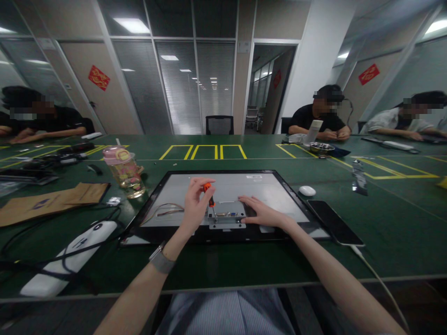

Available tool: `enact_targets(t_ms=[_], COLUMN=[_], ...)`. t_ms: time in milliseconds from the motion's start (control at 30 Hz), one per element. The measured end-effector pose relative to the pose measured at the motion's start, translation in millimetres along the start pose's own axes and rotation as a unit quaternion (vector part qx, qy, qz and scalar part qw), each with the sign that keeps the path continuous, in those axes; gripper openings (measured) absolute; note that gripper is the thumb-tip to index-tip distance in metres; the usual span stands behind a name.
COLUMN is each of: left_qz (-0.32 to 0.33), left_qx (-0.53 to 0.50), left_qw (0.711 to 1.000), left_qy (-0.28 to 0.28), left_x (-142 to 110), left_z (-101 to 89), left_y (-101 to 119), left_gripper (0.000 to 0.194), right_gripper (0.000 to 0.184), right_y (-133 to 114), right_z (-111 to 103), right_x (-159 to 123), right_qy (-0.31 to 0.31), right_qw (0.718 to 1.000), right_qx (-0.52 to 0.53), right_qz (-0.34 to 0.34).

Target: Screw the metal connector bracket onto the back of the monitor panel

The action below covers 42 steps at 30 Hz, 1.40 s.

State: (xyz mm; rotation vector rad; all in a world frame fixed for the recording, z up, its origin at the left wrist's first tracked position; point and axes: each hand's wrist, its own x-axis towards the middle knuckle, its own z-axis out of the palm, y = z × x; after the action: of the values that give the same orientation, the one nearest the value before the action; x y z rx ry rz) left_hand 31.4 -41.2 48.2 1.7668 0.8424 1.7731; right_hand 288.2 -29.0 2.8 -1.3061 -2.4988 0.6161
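Note:
A flat monitor panel (268,190) with a black frame and grey back lies face down on the green table in front of me. On its near middle sits a metal bracket (226,218) with a row of ports. My left hand (196,202) is closed around the orange-and-black handle of a screwdriver (211,197), which stands nearly upright with its tip at the bracket's left side. My right hand (260,211) rests with fingers stretched out at the bracket's right end. Thin wires (164,209) lie on the panel to the left.
Left of the panel stand a pink-lidded drink cup (124,170), a brown paper bag (52,200) and a white device with black cables (73,256). To the right lie a phone (333,221) on a charging cable and a white earbud case (307,190). Several people sit across the table.

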Motion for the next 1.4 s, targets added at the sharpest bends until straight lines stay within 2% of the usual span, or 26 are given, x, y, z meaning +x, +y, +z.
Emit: enact_targets(t_ms=[133,333,533,633,800,1000,1100,1400], left_qz=[0.003,-0.053,0.016,0.005,-0.029,0.011,0.008,-0.051], left_qx=[0.025,-0.054,0.025,0.03,-0.02,0.02,0.029,-0.092], left_qw=[1.0,0.997,1.0,1.0,0.999,1.0,1.0,0.994], left_qy=[0.012,-0.009,0.003,0.002,-0.014,-0.006,-0.006,-0.035], left_x=[-0.5,-3.0,-1.2,-1.5,-2.2,-0.9,-1.0,-3.2], left_z=[-0.4,-0.3,0.4,-0.3,-0.7,-0.8,-1.5,1.7], left_y=[2.5,0.0,3.3,4.7,2.7,4.0,5.6,0.2], left_gripper=[0.019,0.03,0.017,0.023,0.031,0.02,0.023,0.035], right_gripper=[0.083,0.083,0.083,0.083,0.082,0.084,0.083,0.081], right_y=[-0.6,1.6,6.7,4.1,0.2,0.5,-0.7,0.7], right_z=[-0.6,1.2,4.2,2.6,0.7,0.4,-0.7,0.8], right_x=[0.2,0.6,2.2,1.4,0.8,0.6,0.0,1.4], right_qy=[0.005,0.005,0.009,0.005,0.005,0.001,0.001,0.004], right_qw=[1.0,1.0,1.0,1.0,1.0,1.0,1.0,1.0], right_qx=[0.005,0.0,-0.005,-0.006,-0.003,-0.001,0.001,-0.009], right_qz=[-0.003,-0.005,-0.013,-0.011,-0.007,0.003,0.005,-0.006])
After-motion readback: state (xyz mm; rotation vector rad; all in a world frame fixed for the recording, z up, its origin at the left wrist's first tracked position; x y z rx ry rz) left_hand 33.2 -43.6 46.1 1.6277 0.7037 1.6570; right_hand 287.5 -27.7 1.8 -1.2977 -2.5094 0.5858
